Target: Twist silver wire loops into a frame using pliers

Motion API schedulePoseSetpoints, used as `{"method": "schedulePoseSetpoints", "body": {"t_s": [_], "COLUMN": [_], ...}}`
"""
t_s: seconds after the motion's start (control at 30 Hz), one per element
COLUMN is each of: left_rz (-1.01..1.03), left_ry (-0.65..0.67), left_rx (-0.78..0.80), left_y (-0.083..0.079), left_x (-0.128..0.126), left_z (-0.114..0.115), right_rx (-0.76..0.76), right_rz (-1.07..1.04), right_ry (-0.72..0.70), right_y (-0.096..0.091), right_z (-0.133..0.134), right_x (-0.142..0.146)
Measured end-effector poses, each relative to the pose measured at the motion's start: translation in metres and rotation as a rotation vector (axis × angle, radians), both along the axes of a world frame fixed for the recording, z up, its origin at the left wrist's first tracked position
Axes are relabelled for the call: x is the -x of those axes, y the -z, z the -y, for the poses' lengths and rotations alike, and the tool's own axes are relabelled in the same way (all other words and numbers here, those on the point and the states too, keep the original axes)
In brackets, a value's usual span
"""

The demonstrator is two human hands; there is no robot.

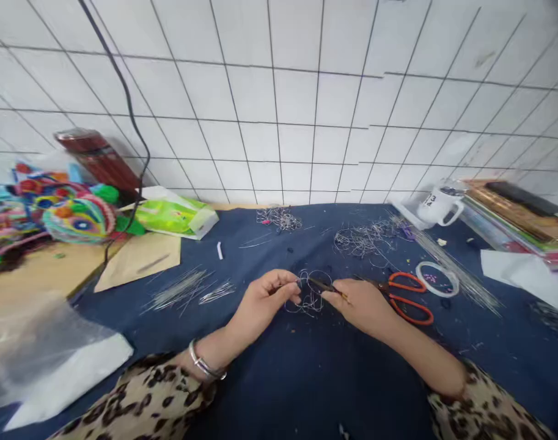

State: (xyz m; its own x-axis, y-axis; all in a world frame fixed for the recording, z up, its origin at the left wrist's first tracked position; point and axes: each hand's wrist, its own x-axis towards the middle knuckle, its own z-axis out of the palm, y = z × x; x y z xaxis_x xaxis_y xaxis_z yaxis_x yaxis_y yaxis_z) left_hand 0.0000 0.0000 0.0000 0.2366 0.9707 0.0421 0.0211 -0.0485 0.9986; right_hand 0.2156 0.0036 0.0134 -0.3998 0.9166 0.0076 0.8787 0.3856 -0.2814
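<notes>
Above the dark blue cloth, my left hand (267,296) pinches a thin silver wire (310,302) that loops and curls between my two hands. My right hand (361,305) is closed around a small dark pair of pliers (322,285), its jaws pointing left at the wire. Whether the jaws grip the wire is too fine to make out. To the right of my right hand lie scissors (409,310) with orange-red handles. Left of my left hand are straight wire pieces (182,290) and a smaller bundle of short wires (217,292).
Tangled wire (365,238) and a pile of bent wire pieces (279,217) lie farther back. At right are a clear ring-shaped coil (437,279), long wires (462,278), a white mug (439,206) and stacked books (521,217). Colourful crafts (79,217) and a plastic bag (40,348) occupy the left.
</notes>
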Motion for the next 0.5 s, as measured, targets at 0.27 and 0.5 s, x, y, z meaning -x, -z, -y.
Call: {"method": "schedulePoseSetpoints", "body": {"t_s": [0.27,0.5], "left_rz": [-0.005,0.056], "left_ry": [0.013,0.023], "left_rx": [-0.012,0.06], "left_y": [0.0027,0.0052], "left_x": [0.002,0.0003], "left_z": [0.0006,-0.0022], "right_rx": [0.026,0.019], "right_rz": [0.003,0.028], "right_ry": [-0.008,0.005], "right_y": [0.0011,0.0019], "right_z": [-0.0015,-0.0013], "right_x": [0.0004,0.0002]}}
